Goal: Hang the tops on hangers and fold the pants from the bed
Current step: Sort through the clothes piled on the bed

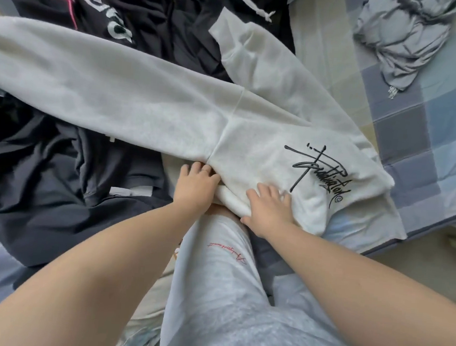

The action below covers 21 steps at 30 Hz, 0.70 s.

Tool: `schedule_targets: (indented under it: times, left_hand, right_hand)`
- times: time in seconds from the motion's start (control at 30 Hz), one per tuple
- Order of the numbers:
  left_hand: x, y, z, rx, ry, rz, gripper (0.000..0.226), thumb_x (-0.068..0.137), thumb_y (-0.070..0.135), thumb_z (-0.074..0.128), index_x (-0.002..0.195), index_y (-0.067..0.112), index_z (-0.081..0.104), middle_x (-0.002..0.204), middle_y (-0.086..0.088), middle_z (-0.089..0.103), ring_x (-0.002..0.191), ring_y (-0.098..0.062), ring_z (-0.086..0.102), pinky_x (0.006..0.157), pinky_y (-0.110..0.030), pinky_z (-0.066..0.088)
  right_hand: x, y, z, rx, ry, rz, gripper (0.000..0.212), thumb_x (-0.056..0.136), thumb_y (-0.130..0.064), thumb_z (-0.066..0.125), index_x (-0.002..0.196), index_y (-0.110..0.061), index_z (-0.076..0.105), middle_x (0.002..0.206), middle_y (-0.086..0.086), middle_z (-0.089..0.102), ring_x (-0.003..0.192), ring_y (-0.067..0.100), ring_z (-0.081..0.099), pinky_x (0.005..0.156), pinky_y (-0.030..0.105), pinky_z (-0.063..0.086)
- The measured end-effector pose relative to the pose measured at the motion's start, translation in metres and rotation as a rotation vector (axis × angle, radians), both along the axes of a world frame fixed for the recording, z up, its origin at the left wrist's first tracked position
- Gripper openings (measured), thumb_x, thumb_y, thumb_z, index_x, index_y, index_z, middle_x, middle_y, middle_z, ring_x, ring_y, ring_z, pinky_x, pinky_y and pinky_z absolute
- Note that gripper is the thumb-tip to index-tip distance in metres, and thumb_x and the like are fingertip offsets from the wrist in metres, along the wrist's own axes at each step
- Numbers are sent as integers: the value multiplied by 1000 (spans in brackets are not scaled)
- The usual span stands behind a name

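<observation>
White fleece sweatpants with black script print lie across mid-bed. Left hand grips their near fold; right hand presses flat, fingers spread. Risk: legs bunching over crumpled black garments could skew the fold.

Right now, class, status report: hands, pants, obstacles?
Left hand grips white pants at edge. Right hand flat on them. Pants spread, unfolded. Black clothes underneath.

Checked bed under white sweatpants, dark clothes.
</observation>
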State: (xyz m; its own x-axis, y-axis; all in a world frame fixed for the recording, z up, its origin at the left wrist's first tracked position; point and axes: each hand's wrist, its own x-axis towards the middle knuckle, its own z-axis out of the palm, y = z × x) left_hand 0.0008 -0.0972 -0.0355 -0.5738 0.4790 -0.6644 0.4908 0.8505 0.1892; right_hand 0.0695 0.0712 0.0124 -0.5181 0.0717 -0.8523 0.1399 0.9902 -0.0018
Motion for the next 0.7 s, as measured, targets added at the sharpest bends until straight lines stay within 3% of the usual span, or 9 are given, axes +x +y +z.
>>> schedule_targets:
  times: [0.17,0.27,0.37,0.43,0.53,0.63,0.7]
  left_hand:
    - [-16,10,7,195,-204,166,19,100,24,39,108,21,56,109,0,66,104,-27,56,81,-35,28]
    - [-18,22,26,279,-403,331,26,104,31,39,100,12,56,94,-8,66,90,-31,59,71,-39,42]
    - [-18,32,51,354,-458,484,34,104,31,44,76,13,44,71,-3,54,74,-27,53,68,-40,42]
    - [-21,40,70,339,-449,542,38,102,35,46,70,16,39,66,2,48,68,-21,47,64,-37,38]
    - [-29,60,103,313,-472,570,42,100,43,48,68,16,42,64,7,45,61,-13,43,58,-32,34]
    - [-35,86,137,333,-489,663,44,94,48,54,77,8,55,67,3,49,62,-15,46,58,-30,38]
    - [-38,108,160,353,-463,718,38,91,46,58,70,15,55,63,5,50,60,-16,47,55,-27,38]
  right_hand:
    - [-6,6,0,-32,22,-68,39,96,-43,55,129,-25,47,136,-1,46,133,24,38,100,45,33]
    - [-7,23,13,-53,64,-288,12,102,-29,45,104,-23,55,120,3,58,119,29,51,84,39,32]
    - [-8,45,31,-158,66,-595,26,104,-23,44,78,-19,44,94,9,61,95,32,55,72,36,33]
    - [-7,60,45,-245,106,-769,33,104,-20,45,71,-19,43,81,6,56,86,29,52,67,35,31]
    - [0,77,67,-284,190,-897,27,105,-20,46,80,-13,52,77,4,55,84,27,50,67,35,31]
    - [4,91,85,-319,309,-1002,23,105,-20,45,89,-8,56,77,1,53,84,25,49,66,34,27]
    - [9,105,97,-356,388,-1052,24,104,-19,46,93,-2,59,82,7,57,84,26,52,66,34,30]
